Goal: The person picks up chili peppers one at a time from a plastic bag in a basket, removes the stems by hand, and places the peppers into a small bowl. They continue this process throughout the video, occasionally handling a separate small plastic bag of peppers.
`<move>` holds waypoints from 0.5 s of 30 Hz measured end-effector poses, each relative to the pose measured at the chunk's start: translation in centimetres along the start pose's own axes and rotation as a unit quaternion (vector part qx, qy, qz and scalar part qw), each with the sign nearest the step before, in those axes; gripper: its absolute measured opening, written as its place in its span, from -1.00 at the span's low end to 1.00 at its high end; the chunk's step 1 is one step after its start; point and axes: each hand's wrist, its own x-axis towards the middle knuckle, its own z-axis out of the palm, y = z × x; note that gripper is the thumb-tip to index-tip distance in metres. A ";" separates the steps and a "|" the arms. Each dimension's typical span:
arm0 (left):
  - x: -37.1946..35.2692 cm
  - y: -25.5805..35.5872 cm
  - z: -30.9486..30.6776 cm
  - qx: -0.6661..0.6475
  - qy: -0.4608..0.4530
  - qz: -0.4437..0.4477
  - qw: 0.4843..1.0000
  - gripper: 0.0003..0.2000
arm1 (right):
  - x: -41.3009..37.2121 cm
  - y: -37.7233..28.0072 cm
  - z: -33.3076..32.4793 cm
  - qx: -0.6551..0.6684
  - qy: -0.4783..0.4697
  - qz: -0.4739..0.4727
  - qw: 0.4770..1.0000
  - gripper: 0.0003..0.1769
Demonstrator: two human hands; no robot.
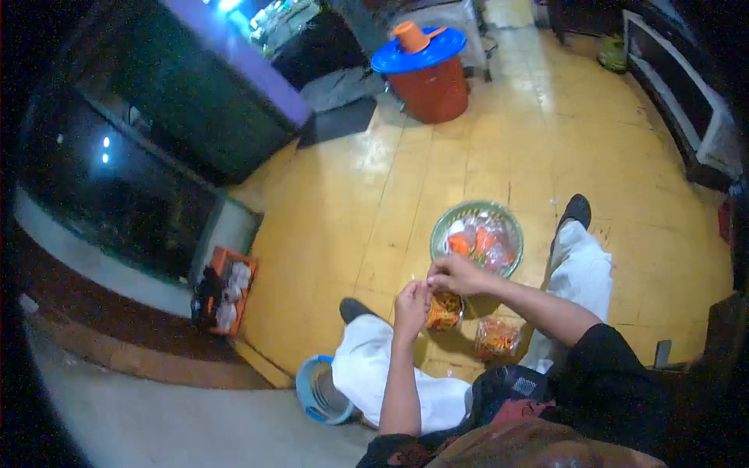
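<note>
My left hand (413,306) and my right hand (459,276) meet in front of me with their fingers pinched close together. What they pinch is too small to make out; a thin pale tip shows just above the left fingers. Right below the hands is a round container (445,313) of orange, yellow and green pieces, partly covered by them. A clear plastic bag (497,338) with similar orange and yellow contents lies to its right on the floor. Beyond my right hand stands a green basin (438,224) holding clear plastic, orange items and something white.
My legs flank these things on the yellow tiled floor (343,226). A blue-rimmed bucket (321,394) is by my left knee. An orange crate (232,300) stands at left, and a red bin (430,93) with a blue lid (445,48) and orange dipper (410,37) farther off.
</note>
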 end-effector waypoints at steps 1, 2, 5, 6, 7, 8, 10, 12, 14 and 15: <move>0.0 0.4 0.2 0.004 -0.007 -0.023 1.000 -0.72 | 0.0 -0.3 -0.5 -0.048 -0.012 0.038 0.998 -0.75; 0.1 0.6 0.5 0.013 -0.020 -0.011 1.000 -0.72 | -0.2 -0.5 -0.8 -0.092 -0.022 0.077 0.992 -0.72; 0.6 0.1 1.6 0.041 0.000 -0.023 0.999 -0.74 | -0.7 -0.2 -1.7 -0.194 -0.013 0.093 0.977 -0.77; 1.2 -1.1 1.8 0.142 0.028 0.049 0.988 -0.75 | -1.0 -0.3 -1.8 -0.194 0.008 0.093 0.977 -0.77; 1.8 -2.0 2.1 0.239 0.057 0.123 0.962 -0.76 | -1.1 -0.3 -1.7 -0.253 -0.013 0.131 0.959 -0.79; 2.1 -2.5 2.5 0.246 0.046 0.134 0.959 -0.76 | -1.3 -0.3 -1.5 -0.308 -0.036 0.171 0.935 -0.81; 2.6 -3.3 3.6 0.343 0.080 0.184 0.918 -0.77 | -1.8 0.3 -1.0 -0.331 -0.026 0.155 0.930 -0.78; 3.0 -3.7 4.7 0.354 0.073 0.189 0.913 -0.78 | -1.8 1.4 -0.9 -0.354 -0.018 0.141 0.924 -0.75; 3.7 -4.6 5.0 0.366 0.070 0.192 0.908 -0.80 | -1.3 2.3 -1.6 -0.304 -0.074 0.201 0.928 -0.74; 4.5 -5.7 4.7 0.328 0.063 0.162 0.928 -0.81 | -1.8 2.1 -2.6 -0.263 -0.031 0.204 0.942 -0.76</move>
